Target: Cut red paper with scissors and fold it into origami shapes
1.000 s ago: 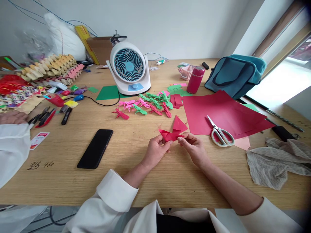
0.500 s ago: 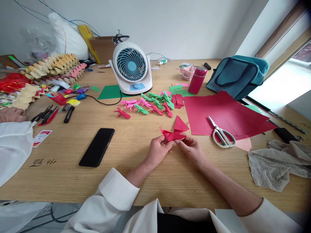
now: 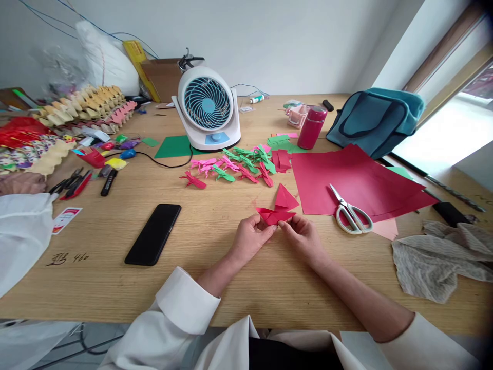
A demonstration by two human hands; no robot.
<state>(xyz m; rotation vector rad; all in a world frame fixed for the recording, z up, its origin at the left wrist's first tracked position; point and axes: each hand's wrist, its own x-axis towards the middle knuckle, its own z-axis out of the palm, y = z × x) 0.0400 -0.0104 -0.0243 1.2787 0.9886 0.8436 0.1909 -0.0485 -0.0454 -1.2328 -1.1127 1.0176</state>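
Note:
A folded piece of red paper (image 3: pixel 272 217) is pinched between both hands, just above the wooden table (image 3: pixel 215 221). My left hand (image 3: pixel 252 235) grips its left side, thumb in front. On the right side, my right hand (image 3: pixel 304 236) holds it between thumb and fingers. Right behind it lies a red folded paper triangle (image 3: pixel 285 198). Farther back sit several small folded paper figures (image 3: pixel 246 164) in green, pink and red. White-handled scissors (image 3: pixel 351 213) rest partly on large red paper sheets (image 3: pixel 327 177) to the right.
A black phone (image 3: pixel 154 234) lies to the left. At the back stand a white fan (image 3: pixel 210 105), a red flask (image 3: pixel 313 127) and a blue bag (image 3: pixel 377 121). A cloth (image 3: pixel 431 262) is at the right. Another person's hand (image 3: pixel 21 183) and sleeve show at the left edge.
Both hands keep their pinch on the folded red paper, nearly still. At the left edge, the other person's hand has shifted slightly.

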